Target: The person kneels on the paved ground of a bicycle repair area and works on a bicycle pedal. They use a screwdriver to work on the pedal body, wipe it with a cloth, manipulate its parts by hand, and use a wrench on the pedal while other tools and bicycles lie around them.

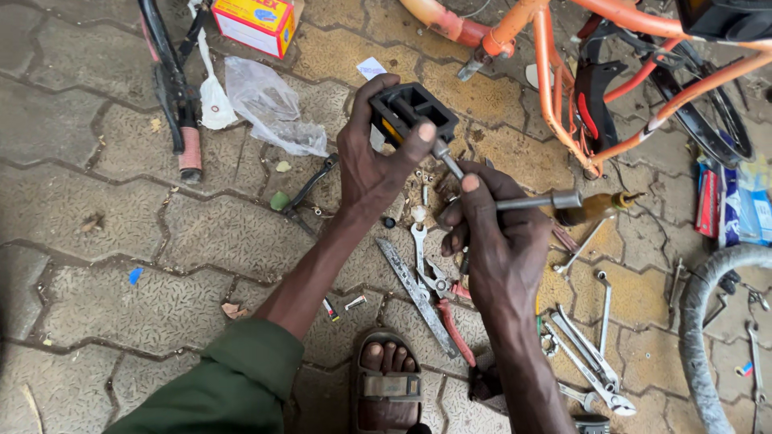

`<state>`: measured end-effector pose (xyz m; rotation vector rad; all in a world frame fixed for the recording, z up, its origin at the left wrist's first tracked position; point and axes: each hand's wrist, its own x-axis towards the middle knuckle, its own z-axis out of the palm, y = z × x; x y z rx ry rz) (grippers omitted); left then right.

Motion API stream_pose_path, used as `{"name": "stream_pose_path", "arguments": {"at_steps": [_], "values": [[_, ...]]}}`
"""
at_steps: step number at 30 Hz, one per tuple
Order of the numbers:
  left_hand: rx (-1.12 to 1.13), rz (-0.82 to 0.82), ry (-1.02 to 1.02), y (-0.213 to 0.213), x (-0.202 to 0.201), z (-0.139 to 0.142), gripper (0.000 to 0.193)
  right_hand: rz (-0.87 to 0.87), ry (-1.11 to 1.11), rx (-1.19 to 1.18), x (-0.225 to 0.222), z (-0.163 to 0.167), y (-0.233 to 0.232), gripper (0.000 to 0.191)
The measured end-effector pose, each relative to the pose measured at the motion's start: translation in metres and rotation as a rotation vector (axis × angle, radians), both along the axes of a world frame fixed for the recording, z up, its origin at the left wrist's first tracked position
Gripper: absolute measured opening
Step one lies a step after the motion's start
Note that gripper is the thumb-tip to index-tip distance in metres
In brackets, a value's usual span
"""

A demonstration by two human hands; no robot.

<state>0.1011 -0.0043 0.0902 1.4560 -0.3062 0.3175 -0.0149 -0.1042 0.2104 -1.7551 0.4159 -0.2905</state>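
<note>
Pedal (412, 112) above wrenches (591, 354); bicycle frame (547, 72) right.

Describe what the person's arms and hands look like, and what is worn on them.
Both hands, left hand and right hand, are bare: no gloves, and no rings or watch show. The left arm wears an olive-green sleeve pushed up near the elbow, leaving the forearm uncovered. The right forearm is bare as far as the frame shows.

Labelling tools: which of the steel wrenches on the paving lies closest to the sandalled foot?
The flat steel wrench lying diagonally just above the sandalled foot, beside the red-handled pliers; the other wrenches lie farther right.
</note>
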Motion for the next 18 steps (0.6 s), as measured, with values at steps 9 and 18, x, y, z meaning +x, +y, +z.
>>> {"name": "stream_pose_path", "arguments": {"at_steps": [9, 18], "values": [[0.125, -0.021, -0.149, -0.013, -0.012, -0.008, 0.089, 0.040, 0.346, 0.594, -0.005, 0.007, -0.026, 0.022], [0.122, -0.102, -0.170, -0.010, -0.011, -0.010, 0.110, 0.069, 0.440, 0.502, 0.000, 0.009, -0.034, 0.033]]}}
